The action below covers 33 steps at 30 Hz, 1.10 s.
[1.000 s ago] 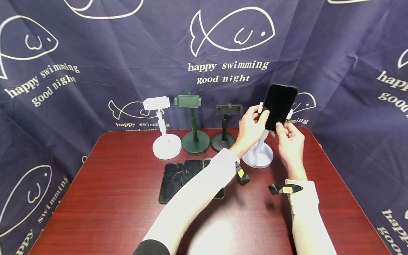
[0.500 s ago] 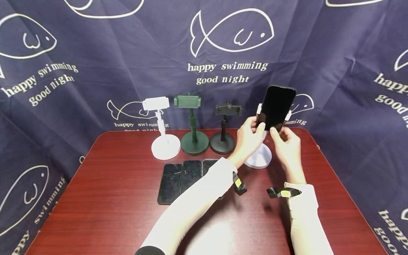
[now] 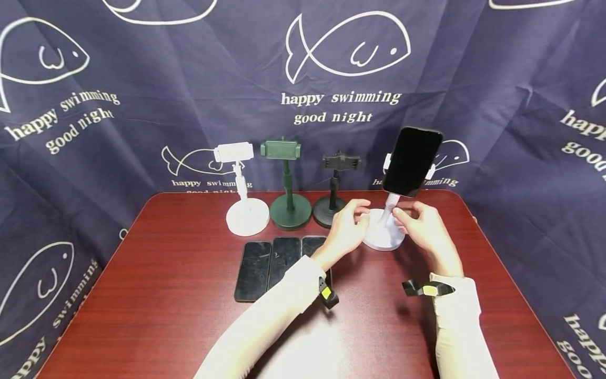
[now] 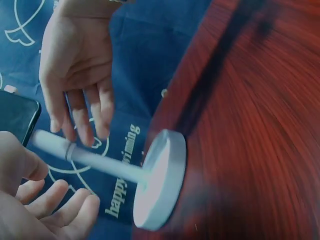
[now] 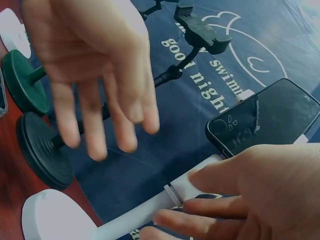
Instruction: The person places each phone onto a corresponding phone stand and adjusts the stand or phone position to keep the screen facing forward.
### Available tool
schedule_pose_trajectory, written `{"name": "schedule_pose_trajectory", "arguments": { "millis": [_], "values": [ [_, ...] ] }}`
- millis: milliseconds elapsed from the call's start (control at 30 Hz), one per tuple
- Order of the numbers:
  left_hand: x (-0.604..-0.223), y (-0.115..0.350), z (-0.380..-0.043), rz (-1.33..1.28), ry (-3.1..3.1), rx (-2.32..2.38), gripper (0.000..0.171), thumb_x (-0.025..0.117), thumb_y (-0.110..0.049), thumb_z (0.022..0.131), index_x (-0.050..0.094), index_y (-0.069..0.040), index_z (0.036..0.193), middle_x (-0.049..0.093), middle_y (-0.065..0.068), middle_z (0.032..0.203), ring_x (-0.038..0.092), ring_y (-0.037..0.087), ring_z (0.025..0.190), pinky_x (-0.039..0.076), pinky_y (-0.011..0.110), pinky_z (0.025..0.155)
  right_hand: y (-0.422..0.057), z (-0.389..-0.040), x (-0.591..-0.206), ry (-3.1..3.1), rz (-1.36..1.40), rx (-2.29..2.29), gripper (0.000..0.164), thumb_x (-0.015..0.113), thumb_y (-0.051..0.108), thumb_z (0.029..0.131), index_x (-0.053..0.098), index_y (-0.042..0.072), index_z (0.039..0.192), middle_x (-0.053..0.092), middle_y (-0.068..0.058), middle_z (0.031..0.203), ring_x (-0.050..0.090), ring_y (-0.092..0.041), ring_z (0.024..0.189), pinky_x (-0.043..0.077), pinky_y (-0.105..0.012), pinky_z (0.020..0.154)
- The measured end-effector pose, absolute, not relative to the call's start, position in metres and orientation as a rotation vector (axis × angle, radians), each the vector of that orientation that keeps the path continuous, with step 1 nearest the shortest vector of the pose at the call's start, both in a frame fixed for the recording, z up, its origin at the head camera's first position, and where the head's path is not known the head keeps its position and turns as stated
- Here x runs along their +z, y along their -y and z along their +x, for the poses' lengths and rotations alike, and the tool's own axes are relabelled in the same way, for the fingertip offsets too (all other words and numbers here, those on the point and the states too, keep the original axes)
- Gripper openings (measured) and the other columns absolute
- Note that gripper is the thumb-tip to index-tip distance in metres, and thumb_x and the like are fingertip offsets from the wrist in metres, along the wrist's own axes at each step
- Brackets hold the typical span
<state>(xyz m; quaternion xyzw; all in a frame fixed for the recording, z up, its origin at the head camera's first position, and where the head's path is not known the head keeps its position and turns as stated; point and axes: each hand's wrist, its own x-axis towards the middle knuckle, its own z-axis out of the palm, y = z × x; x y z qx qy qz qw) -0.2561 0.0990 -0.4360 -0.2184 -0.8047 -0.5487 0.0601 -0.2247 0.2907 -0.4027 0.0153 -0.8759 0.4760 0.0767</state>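
A black smartphone (image 3: 413,162) sits upright, slightly tilted, in the clamp of the pale phone stand (image 3: 382,238) at the right. My left hand (image 3: 346,229) hovers left of that stand's post, fingers loosely bent and holding nothing. On the post's other side is my right hand (image 3: 428,227), its thumb and fingers spread around the post without gripping it. In the left wrist view, a gap shows between the right fingers and the post (image 4: 110,164). The right wrist view has the white clamp tips (image 5: 245,95) at the phone's edges.
A white stand (image 3: 247,217), a green stand (image 3: 291,211) and a black stand (image 3: 329,211) line the back of the red table (image 3: 156,295), clamps without phones. Three dark phones (image 3: 253,271) lie side by side in front, partly under my left arm. A fish-patterned curtain (image 3: 227,68) hangs behind.
Both hands have let go of the phone and come down beside the stand's post, the left one farther left. The phone stays up in the clamp.
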Motion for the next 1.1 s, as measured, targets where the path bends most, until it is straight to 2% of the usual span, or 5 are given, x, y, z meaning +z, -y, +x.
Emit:
{"name": "schedule_pose_trajectory", "arguments": {
  "millis": [167, 367, 700, 967, 1100],
  "values": [
    [-0.442, -0.078, -0.253, -0.664, 2.491, -1.607, 0.03, 0.059, -0.01, 0.093, 0.058, -0.015, 0.123, 0.07, 0.005, 0.107, 0.064, 0.002, 0.085, 0.052, 0.018, 0.077, -0.288, -0.224, -0.405, 2.775, 0.071, 1.366, 0.032, 0.059, 0.024, 0.097, 0.066, -0.005, 0.109, 0.07, -0.026, 0.094, 0.068, -0.032, 0.076, 0.055, -0.027, 0.063],
    [-0.443, -0.06, -0.249, -0.67, 2.508, -1.552, 0.032, 0.061, -0.017, 0.094, 0.057, -0.013, 0.125, 0.068, 0.006, 0.111, 0.065, 0.01, 0.094, 0.053, 0.025, 0.084, -0.277, -0.225, -0.411, 2.859, 0.178, 1.301, 0.028, 0.061, 0.023, 0.096, 0.067, -0.001, 0.109, 0.071, -0.021, 0.093, 0.067, -0.027, 0.077, 0.053, -0.032, 0.066],
    [-0.441, -0.015, -0.238, -0.562, 2.611, -1.278, 0.057, 0.048, -0.062, 0.093, 0.052, -0.021, 0.132, 0.062, 0.004, 0.121, 0.061, 0.017, 0.102, 0.052, 0.037, 0.087, -0.235, -0.227, -0.415, 2.755, 0.368, 1.214, 0.028, 0.071, 0.03, 0.089, 0.067, 0.01, 0.109, 0.073, -0.006, 0.094, 0.067, -0.017, 0.087, 0.051, -0.043, 0.08],
    [-0.437, 0.005, -0.23, -0.603, 2.638, -0.89, 0.066, 0.047, -0.066, 0.091, 0.051, -0.016, 0.135, 0.059, 0.004, 0.126, 0.056, 0.024, 0.114, 0.048, 0.046, 0.094, -0.211, -0.222, -0.425, 2.596, 0.56, 1.263, 0.038, 0.073, 0.022, 0.087, 0.062, 0.002, 0.117, 0.07, -0.02, 0.106, 0.066, -0.03, 0.098, 0.055, -0.053, 0.08],
    [-0.438, 0.019, -0.223, -0.599, 2.666, -0.789, 0.069, 0.048, -0.067, 0.09, 0.049, -0.016, 0.137, 0.057, 0.004, 0.129, 0.055, 0.026, 0.116, 0.048, 0.05, 0.093, -0.202, -0.212, -0.43, 2.595, 0.594, 1.226, 0.047, 0.073, 0.027, 0.087, 0.059, 0.003, 0.125, 0.067, -0.019, 0.117, 0.061, -0.03, 0.109, 0.054, -0.053, 0.085]
  ]
}}
